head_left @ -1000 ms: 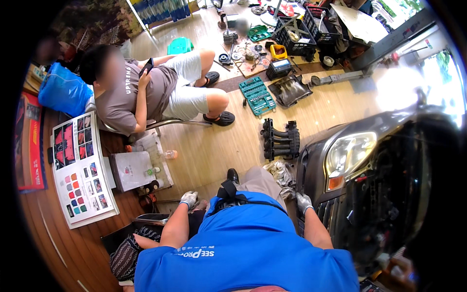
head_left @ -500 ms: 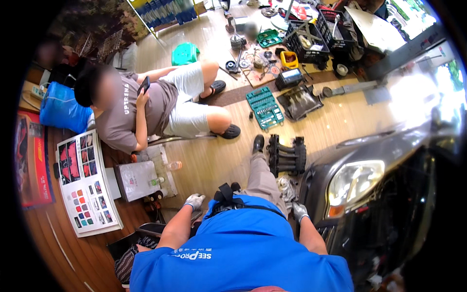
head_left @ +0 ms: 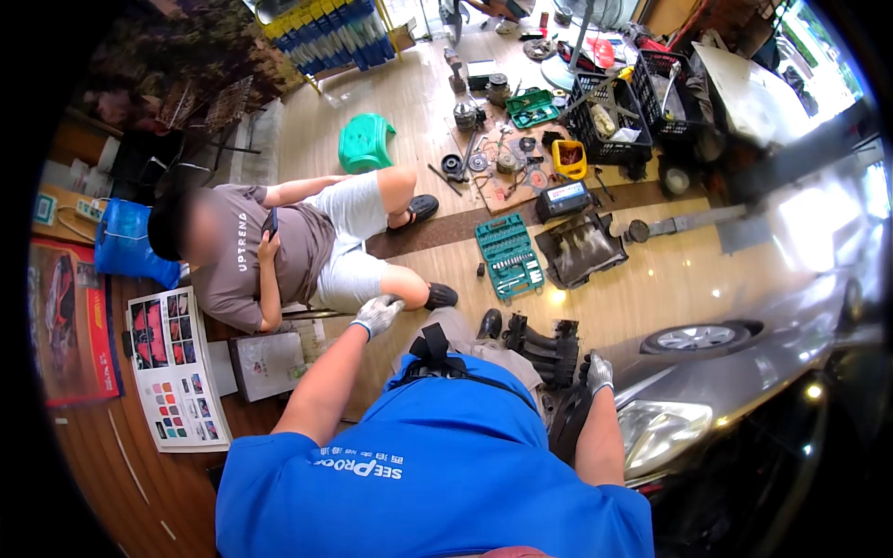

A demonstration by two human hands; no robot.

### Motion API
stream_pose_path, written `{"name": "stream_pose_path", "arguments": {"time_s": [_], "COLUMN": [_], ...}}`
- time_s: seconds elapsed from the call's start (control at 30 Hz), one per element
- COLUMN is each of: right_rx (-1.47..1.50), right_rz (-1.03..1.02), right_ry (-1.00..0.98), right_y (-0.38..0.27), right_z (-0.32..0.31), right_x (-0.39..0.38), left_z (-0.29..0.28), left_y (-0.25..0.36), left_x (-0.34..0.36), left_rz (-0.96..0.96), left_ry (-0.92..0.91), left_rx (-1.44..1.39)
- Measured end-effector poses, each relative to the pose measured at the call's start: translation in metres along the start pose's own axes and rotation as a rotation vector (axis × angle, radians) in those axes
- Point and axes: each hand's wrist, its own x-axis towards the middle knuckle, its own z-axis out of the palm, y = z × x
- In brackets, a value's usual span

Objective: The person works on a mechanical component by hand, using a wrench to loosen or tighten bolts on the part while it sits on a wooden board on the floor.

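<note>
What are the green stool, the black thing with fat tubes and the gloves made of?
The green stool is likely smooth, shiny plastic: one bright colour, no visible joins. The black thing with fat tubes looks like dull plastic from its even colour and rounded shapes, but could be metal. The gloves look like pale cloth, fitting closely without shine.

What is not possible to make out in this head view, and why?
Head view, all three:
Grey-white gloved left hand and right hand: palms turned away; any grip unclear.
Dark rectangular phone of the seated person: screen too small to read.
Glossy grey car: cut off by the dark image rim.
</note>
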Motion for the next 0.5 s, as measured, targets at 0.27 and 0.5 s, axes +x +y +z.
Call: {"name": "stream_pose_path", "arguments": {"time_s": [0.27, 0.5], "right_rx": [0.032, 0.085], "right_rz": [-0.001, 0.403], "right_ry": [0.029, 0.12], "right_y": [-0.029, 0.065], "right_z": [0.017, 0.023], "right_x": [-0.022, -0.066], "left_z": [-0.022, -0.038], "left_y": [0.01, 0.006], "left_x": [0.048, 0.121], "left_rz": [-0.101, -0.194], "left_ry": [-0.164, -0.224], "left_rx": [0.225, 0.277]}}
